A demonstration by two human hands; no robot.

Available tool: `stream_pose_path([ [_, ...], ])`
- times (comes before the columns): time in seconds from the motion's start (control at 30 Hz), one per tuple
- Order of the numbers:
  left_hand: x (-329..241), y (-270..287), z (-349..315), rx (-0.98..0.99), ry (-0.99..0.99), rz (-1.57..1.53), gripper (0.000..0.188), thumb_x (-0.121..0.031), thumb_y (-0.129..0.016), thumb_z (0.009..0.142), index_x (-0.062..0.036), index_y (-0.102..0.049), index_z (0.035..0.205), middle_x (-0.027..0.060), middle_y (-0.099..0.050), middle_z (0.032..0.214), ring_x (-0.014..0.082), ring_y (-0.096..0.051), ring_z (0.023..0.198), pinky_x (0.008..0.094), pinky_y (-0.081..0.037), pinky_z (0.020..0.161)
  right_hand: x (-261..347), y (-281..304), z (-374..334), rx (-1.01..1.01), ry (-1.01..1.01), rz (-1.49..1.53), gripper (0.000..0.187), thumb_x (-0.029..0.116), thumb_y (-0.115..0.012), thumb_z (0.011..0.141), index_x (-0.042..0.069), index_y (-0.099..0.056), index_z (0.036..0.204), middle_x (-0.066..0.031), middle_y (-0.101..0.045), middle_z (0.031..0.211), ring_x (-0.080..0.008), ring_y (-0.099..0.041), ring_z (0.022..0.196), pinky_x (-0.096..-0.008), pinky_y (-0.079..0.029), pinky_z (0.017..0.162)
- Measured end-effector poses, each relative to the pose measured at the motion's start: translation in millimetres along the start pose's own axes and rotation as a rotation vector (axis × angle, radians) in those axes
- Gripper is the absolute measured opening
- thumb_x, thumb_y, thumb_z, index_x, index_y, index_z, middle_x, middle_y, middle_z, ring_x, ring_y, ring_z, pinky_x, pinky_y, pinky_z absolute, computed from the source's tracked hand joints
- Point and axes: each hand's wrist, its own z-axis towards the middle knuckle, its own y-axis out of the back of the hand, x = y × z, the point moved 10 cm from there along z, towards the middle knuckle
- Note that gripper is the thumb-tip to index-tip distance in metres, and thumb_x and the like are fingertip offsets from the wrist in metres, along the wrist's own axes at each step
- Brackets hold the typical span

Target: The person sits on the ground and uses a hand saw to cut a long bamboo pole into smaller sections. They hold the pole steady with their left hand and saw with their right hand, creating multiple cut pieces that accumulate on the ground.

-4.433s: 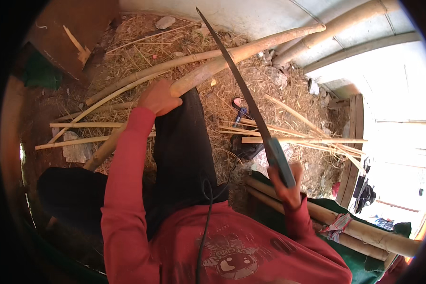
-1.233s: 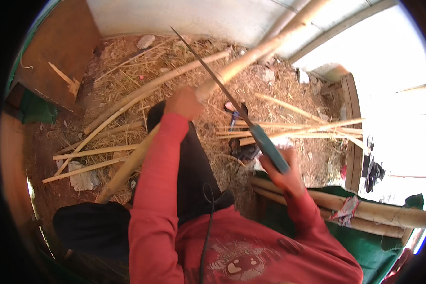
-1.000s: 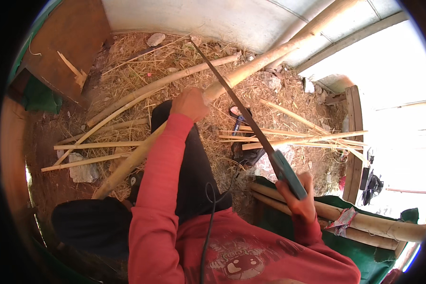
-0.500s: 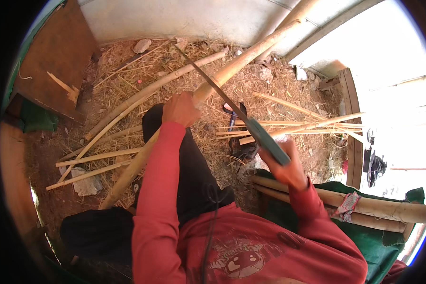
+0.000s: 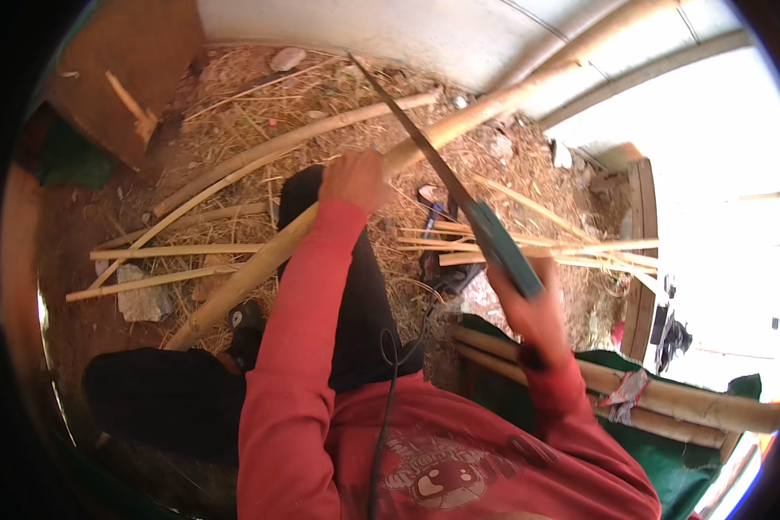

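1. I have my left grip (image 5: 354, 184) wrapped around the bamboo pole (image 5: 485, 106), which slants past it on both sides.
2. My right grip (image 5: 529, 299) clasps the saw (image 5: 442, 165) by its green handle (image 5: 504, 250); the blade crosses the pole just beyond my left grip.
3. I see thin strips (image 5: 542, 240) beyond my right grip.
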Motion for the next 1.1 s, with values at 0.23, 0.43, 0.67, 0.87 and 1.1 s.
stream_pose_path([
  [0.23,7.3,5.8,-0.2,-0.022,0.051,0.060,0.034,-0.010,-0.067,0.070,-0.0015,-0.070,0.102,0.0228,-0.070,0.092,0.0398,-0.069,0.090,0.0479,-0.054,0.084,11.8,13.3,-1.0,0.221,-0.121,-0.011,0.017,0.008,-0.062,0.082,-0.002,-0.059,0.068,-0.0109,-0.046,0.051,-0.0170,-0.042,0.044,-0.0351,-0.035,0.045],
  [0.43,8.9,0.1,-5.5,0.031,0.074,0.009,0.030,-0.013,-0.069,0.072,-0.0029,-0.072,0.101,0.0227,-0.069,0.099,0.0411,-0.068,0.095,0.0482,-0.054,0.085,-9.2,-3.2,2.8,0.168,-0.239,-0.010,0.023,0.013,-0.078,0.079,-0.004,-0.063,0.082,-0.0056,-0.057,0.065,-0.0093,-0.050,0.061,-0.0305,-0.043,0.058],
  [0.67,10.5,7.3,4.7,0.014,0.066,0.015,0.035,-0.013,-0.067,0.071,-0.0012,-0.070,0.104,0.0253,-0.069,0.097,0.0402,-0.068,0.095,0.0474,-0.053,0.086,-28.5,20.6,0.9,0.078,-0.281,0.207,0.016,0.007,-0.063,0.086,-0.003,-0.064,0.074,-0.0030,-0.050,0.053,-0.0067,-0.043,0.051,-0.0304,-0.034,0.046],
  [0.87,15.6,13.2,3.3,-0.045,0.092,0.022,0.035,-0.014,-0.067,0.072,-0.0010,-0.070,0.104,0.0251,-0.069,0.100,0.0408,-0.067,0.096,0.0478,-0.053,0.086,-17.7,38.9,-56.4,0.213,-0.212,0.146,0.019,0.009,-0.068,0.083,-0.001,-0.060,0.070,-0.0049,-0.046,0.051,-0.0098,-0.040,0.047,-0.0308,-0.031,0.045],
  [1.1,25.2,-29.6,5.0,0.092,-0.001,0.093,0.035,-0.013,-0.066,0.073,-0.0009,-0.069,0.106,0.0250,-0.070,0.096,0.0401,-0.068,0.096,0.0476,-0.054,0.086,-17.6,49.1,-95.9,0.153,-0.259,0.081,0.017,0.012,-0.068,0.083,-0.001,-0.064,0.074,-0.0137,-0.052,0.054,-0.0185,-0.050,0.045,-0.0337,-0.041,0.048],
])
